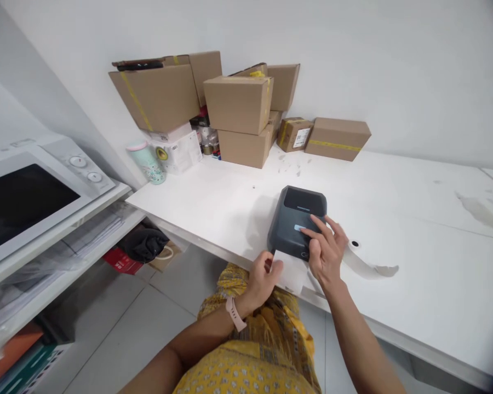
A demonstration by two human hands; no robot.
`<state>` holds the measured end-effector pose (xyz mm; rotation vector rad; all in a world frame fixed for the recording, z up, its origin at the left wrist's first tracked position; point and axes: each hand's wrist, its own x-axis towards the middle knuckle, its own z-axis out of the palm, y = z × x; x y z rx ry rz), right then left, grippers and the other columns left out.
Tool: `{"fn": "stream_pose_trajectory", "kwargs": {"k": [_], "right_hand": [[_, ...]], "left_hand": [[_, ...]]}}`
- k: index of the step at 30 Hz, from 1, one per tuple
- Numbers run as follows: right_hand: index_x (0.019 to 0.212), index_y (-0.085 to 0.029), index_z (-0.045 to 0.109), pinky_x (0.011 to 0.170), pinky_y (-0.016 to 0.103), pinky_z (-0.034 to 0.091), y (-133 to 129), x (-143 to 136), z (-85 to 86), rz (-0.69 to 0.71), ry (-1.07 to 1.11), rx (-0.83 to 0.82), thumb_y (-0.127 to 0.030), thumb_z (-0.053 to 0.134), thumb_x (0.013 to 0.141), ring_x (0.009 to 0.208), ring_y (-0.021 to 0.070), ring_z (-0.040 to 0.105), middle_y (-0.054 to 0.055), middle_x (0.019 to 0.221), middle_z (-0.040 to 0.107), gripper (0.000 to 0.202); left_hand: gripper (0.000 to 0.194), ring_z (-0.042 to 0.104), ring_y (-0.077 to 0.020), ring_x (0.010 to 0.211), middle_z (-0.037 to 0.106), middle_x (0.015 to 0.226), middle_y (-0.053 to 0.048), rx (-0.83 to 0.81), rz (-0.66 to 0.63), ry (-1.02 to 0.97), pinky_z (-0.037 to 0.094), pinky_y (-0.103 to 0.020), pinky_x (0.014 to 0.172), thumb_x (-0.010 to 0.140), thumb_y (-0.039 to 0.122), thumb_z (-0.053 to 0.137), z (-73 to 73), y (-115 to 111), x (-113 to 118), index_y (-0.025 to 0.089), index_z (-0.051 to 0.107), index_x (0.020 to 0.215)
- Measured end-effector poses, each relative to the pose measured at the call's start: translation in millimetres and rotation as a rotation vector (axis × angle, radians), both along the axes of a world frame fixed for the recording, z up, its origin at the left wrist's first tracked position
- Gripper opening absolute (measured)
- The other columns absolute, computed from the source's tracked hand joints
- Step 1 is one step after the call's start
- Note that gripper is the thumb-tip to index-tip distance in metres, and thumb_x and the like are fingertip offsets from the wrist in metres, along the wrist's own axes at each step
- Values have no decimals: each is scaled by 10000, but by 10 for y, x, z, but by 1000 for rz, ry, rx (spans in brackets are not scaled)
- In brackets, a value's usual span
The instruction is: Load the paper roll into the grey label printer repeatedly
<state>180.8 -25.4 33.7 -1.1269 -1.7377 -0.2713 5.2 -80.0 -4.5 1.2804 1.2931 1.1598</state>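
Note:
A dark grey printer-like device point(290, 221) stands near the front edge of the white table. A white paper strip point(291, 269) comes out at its near side. My left hand point(265, 276) pinches the strip's left edge between thumb and fingers. My right hand point(326, 251) is over the device's right side, fingers apart, with a fingertip at the small light-coloured label or button point(299, 227) on top. It holds nothing that I can see. To the right of that hand lies a small paper roll point(354, 244) with a loose curled tail.
Cardboard boxes point(238, 104) are stacked against the wall at the back. Two smaller boxes point(337, 138) sit to their right. A mint tumbler point(147, 163) stands at the back left. On a shelf at the left is a white microwave point(57, 180).

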Motion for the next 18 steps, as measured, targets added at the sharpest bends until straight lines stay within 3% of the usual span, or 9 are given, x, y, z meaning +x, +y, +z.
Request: {"fn": "stream_pose_trajectory", "kwargs": {"k": [3, 7, 9, 12, 15, 18], "right_hand": [[1012, -259, 720, 1209, 596, 137, -22, -39, 36, -110, -111, -26, -240, 386, 1015, 1474, 289, 390, 16, 1419, 638, 334], [876, -234, 664, 1226, 566, 77, 27, -80, 95, -88, -160, -59, -230, 474, 995, 1491, 274, 379, -5, 1367, 679, 224], [855, -231, 649, 1225, 583, 70, 45, -80, 83, -70, -131, -97, -251, 494, 994, 1492, 278, 378, 1, 1355, 687, 209], [936, -241, 682, 1219, 607, 126, 21, -56, -6, -18, 13, -175, -299, 478, 1005, 1506, 280, 347, 27, 1390, 660, 222], [1118, -242, 698, 1210, 578, 235, -57, -50, -146, 79, 290, -274, -356, 417, 1026, 1532, 275, 290, 58, 1552, 499, 316], [1269, -249, 658, 1218, 559, 241, -130, -93, -260, 104, 589, -342, -431, 337, 1042, 1532, 278, 288, 53, 1659, 323, 433]], "left_hand": [[218, 597, -197, 1012, 627, 1128, -82, 261, 150, 114, 506, -351, 893, 985, 382, 509, 131, 69, -83, 201, 561, 1095], [502, 361, -276, 1467, 377, 1574, -139, 497, 66, 195, 335, -504, 1204, 1012, 330, 467, 272, 287, -71, 239, 348, 1491], [570, 263, -281, 1533, 294, 1640, -122, 504, 4, 202, 249, -528, 1261, 1021, 333, 449, 290, 368, -16, 257, 266, 1556], [587, 255, -278, 1544, 277, 1658, -111, 429, -28, 152, 241, -514, 1275, 1030, 360, 429, 268, 407, 68, 266, 247, 1579], [612, 250, -280, 1549, 261, 1671, -102, 358, -34, 83, 230, -504, 1281, 1025, 392, 440, 227, 392, 108, 268, 240, 1590], [612, 245, -282, 1552, 274, 1671, -87, 337, -26, 16, 219, -486, 1287, 1017, 435, 444, 200, 383, 114, 267, 279, 1582]]}}
